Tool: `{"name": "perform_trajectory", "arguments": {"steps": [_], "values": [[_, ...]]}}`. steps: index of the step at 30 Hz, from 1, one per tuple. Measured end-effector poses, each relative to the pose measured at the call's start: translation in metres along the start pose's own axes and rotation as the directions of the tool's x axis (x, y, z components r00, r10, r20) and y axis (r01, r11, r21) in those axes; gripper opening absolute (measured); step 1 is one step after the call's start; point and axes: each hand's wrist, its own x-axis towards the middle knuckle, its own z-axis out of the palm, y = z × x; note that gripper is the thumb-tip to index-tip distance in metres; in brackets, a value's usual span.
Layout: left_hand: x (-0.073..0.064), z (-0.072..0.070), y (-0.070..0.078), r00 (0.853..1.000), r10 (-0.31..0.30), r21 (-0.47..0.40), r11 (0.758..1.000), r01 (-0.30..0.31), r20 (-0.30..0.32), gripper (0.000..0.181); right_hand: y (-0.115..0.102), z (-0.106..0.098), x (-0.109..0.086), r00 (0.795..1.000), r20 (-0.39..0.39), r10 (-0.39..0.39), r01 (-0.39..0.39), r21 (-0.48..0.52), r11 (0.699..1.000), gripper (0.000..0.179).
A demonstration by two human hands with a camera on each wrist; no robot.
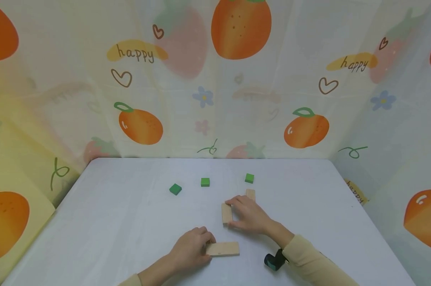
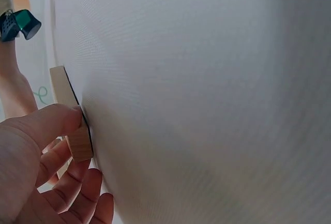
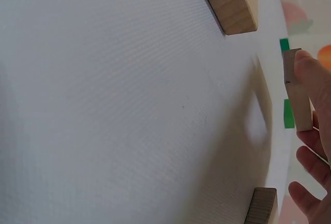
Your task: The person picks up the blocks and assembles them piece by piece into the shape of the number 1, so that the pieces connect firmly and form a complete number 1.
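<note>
My left hand (image 1: 193, 248) pinches the left end of a flat wooden block (image 1: 223, 249), which lies lengthwise on the white table. In the left wrist view the thumb is on the near side of that wooden block (image 2: 66, 90), with fingers at its end. A second wooden block (image 1: 227, 215) stands between the thumb and fingertips of my right hand (image 1: 249, 216). The right wrist view shows this gripped block (image 3: 298, 97) raised over the table, a shadow beneath. Just behind the right hand is a third wooden block (image 1: 251, 194), partly hidden by the fingers.
Three small green blocks lie farther back: a dark one (image 1: 175, 189) at the left, one in the middle (image 1: 205, 182) and one at the right (image 1: 249, 178). The white table (image 1: 112, 222) ends at a fruit-print curtain (image 1: 215, 99). A small dark camera (image 1: 274, 261) sits at the right wrist.
</note>
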Motion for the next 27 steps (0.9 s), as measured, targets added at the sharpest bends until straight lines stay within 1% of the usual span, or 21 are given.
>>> {"name": "perform_trajectory", "arguments": {"steps": [4,8,15,19,27], "values": [[0.000,0.000,0.000,1.000,-0.004,-0.004,1.000,0.004,0.002,0.028,0.000,0.001,-0.002,1.000,0.000,-0.001,0.001,-0.013,1.000,0.059],[0.000,0.001,0.000,1.000,0.005,-0.006,1.000,-0.005,-0.005,0.028,-0.002,0.001,-0.003,1.000,-0.001,0.001,-0.001,0.006,1.000,0.059],[0.001,0.000,0.000,1.000,-0.010,-0.007,1.000,0.010,0.010,0.029,-0.004,0.002,-0.005,1.000,-0.007,-0.014,0.014,0.022,1.000,0.060],[0.000,0.000,-0.002,1.000,-0.006,-0.020,1.000,0.006,0.014,0.032,-0.006,0.003,-0.006,1.000,-0.015,-0.024,0.025,0.041,0.999,0.061],[-0.003,0.000,-0.006,0.999,-0.028,-0.040,0.999,0.030,0.029,0.030,-0.011,0.007,-0.011,0.999,-0.018,-0.039,0.040,0.079,0.996,0.059]]}}
